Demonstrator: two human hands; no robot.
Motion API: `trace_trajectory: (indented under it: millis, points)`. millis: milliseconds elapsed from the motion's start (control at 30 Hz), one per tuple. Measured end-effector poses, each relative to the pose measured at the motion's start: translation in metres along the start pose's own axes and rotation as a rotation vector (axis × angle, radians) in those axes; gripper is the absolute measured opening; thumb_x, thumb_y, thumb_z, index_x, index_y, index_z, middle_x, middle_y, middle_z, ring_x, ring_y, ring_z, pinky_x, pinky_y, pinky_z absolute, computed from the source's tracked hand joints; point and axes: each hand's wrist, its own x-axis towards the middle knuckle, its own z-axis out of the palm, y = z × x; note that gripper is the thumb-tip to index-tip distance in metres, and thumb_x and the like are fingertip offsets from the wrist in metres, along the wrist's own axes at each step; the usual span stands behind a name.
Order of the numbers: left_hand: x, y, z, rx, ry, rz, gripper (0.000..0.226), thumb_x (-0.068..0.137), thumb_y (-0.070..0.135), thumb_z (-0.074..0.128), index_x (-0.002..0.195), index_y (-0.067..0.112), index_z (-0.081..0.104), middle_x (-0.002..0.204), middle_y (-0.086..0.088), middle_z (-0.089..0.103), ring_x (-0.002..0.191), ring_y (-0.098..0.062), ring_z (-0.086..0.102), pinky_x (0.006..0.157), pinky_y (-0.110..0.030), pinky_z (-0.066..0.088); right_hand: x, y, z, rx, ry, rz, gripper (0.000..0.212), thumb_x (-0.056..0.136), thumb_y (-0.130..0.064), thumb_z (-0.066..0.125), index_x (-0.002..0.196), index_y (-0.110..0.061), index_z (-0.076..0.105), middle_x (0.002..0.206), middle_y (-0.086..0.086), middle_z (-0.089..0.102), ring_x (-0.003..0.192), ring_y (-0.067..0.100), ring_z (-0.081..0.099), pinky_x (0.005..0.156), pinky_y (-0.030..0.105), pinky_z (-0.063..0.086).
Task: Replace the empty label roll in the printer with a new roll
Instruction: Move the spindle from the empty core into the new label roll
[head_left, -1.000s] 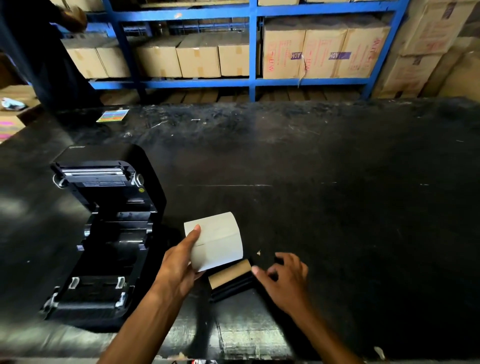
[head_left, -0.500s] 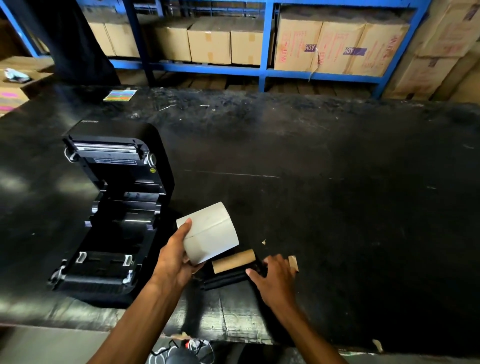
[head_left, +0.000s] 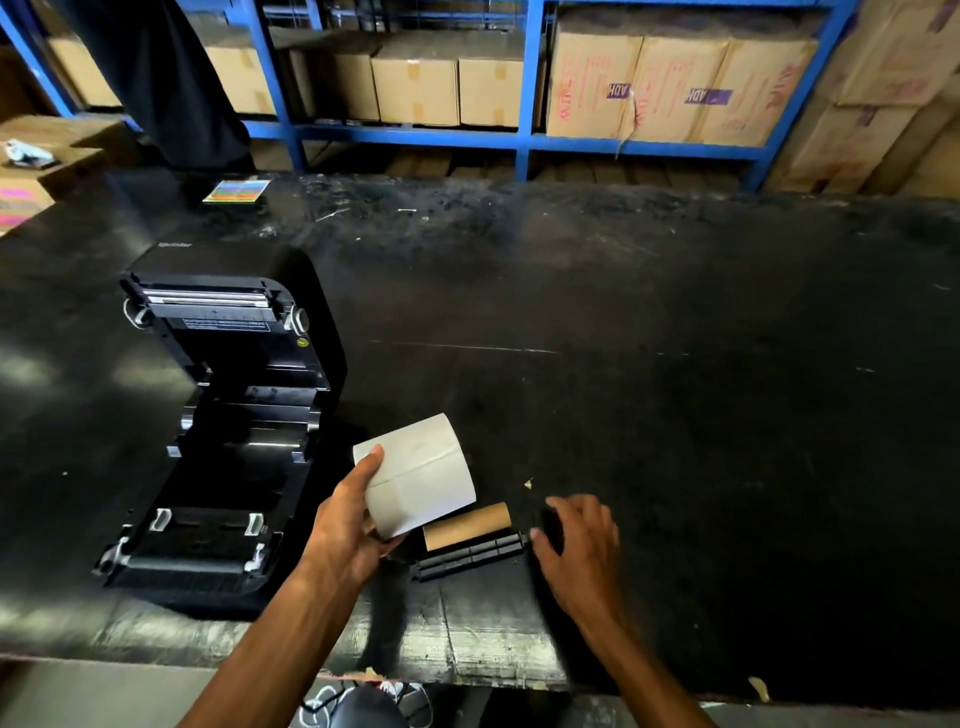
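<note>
The black label printer (head_left: 228, 415) stands open at the left of the black table, its lid tipped back and its roll bay bare. My left hand (head_left: 348, 525) holds a full white label roll (head_left: 421, 475) just right of the printer, slightly above the table. Beside it lie a bare brown cardboard core (head_left: 467, 525) and a black spindle (head_left: 470, 556), side by side near the front edge. My right hand (head_left: 576, 540) rests at the spindle's right end, fingers curled around a black end piece there; the grip itself is blurred.
The black table (head_left: 675, 415) stretches far to the right. A small colourful card (head_left: 236, 191) lies at the back left. Blue shelving (head_left: 524, 78) with cardboard boxes lines the far side. A person in dark clothing (head_left: 171, 78) stands at the back left. Cables hang below the front edge.
My right hand slid right along the spindle to its right end. My left hand keeps hold of the white roll. The camera tilted further down and nearer.
</note>
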Motion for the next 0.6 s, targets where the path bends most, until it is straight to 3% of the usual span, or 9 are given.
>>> trace_trajectory:
  millis: [100,167,267,333,400,467,600]
  points:
    - [-0.002,-0.002,0.0,-0.009,-0.007,0.004,0.035,0.084,0.037,0.062,0.112,0.017,0.057,0.09,-0.007,0.064,0.08,-0.024,0.061,0.068,-0.04,0.05,-0.006,-0.001,0.011,-0.087,-0.049,-0.186,0.053,0.073,-0.061,0.051,0.108,-0.024,0.066,0.14,0.006,0.047,0.129,0.018,0.024,0.104,0.036,0.015]
    - [-0.004,-0.001,-0.001,-0.022,-0.024,-0.003,0.034,0.083,0.037,0.062,0.11,0.018,0.057,0.091,-0.007,0.064,0.082,-0.025,0.062,0.07,-0.041,0.05,-0.009,0.002,0.017,-0.07,-0.115,-0.194,0.054,0.07,-0.064,0.047,0.101,-0.025,0.067,0.144,0.004,0.045,0.136,0.022,0.025,0.104,0.033,0.008]
    - [-0.005,0.001,-0.005,-0.048,-0.052,-0.03,0.036,0.081,0.041,0.062,0.11,0.021,0.058,0.096,-0.008,0.066,0.087,-0.029,0.063,0.068,-0.04,0.052,-0.011,0.002,0.014,0.115,-0.143,-0.187,0.038,0.066,-0.061,0.057,0.085,-0.028,0.065,0.123,-0.012,0.053,0.124,0.004,0.034,0.104,0.014,0.004]
    - [-0.006,0.003,-0.008,-0.072,-0.063,-0.034,0.036,0.081,0.043,0.062,0.11,0.023,0.059,0.099,-0.009,0.067,0.091,-0.032,0.064,0.068,-0.04,0.052,-0.015,-0.002,0.003,0.382,-0.141,-0.128,0.022,0.068,-0.047,0.071,0.078,-0.029,0.062,0.103,-0.012,0.063,0.101,-0.005,0.049,0.098,0.013,0.025]
    - [-0.006,0.006,-0.009,-0.089,-0.071,-0.026,0.038,0.08,0.044,0.062,0.112,0.024,0.059,0.1,-0.008,0.068,0.093,-0.032,0.064,0.071,-0.041,0.051,-0.013,-0.011,-0.015,0.626,-0.151,-0.012,0.018,0.073,-0.022,0.078,0.079,-0.027,0.062,0.087,-0.005,0.068,0.084,0.001,0.061,0.078,0.014,0.044]
    - [-0.007,0.009,-0.01,-0.1,-0.08,-0.019,0.038,0.08,0.045,0.061,0.113,0.025,0.058,0.1,-0.006,0.068,0.093,-0.032,0.064,0.072,-0.041,0.051,-0.004,-0.018,-0.036,0.762,-0.051,0.031,0.024,0.075,-0.007,0.075,0.082,-0.026,0.063,0.083,-0.002,0.069,0.075,0.004,0.065,0.07,0.015,0.051]
    - [-0.009,0.016,-0.008,-0.133,-0.111,-0.03,0.034,0.082,0.044,0.059,0.108,0.023,0.06,0.1,-0.005,0.068,0.094,-0.031,0.063,0.073,-0.039,0.049,0.024,-0.035,-0.076,0.952,0.253,0.078,0.017,0.081,-0.005,0.068,0.092,-0.017,0.062,0.082,0.004,0.068,0.073,0.012,0.064,0.062,0.018,0.054]
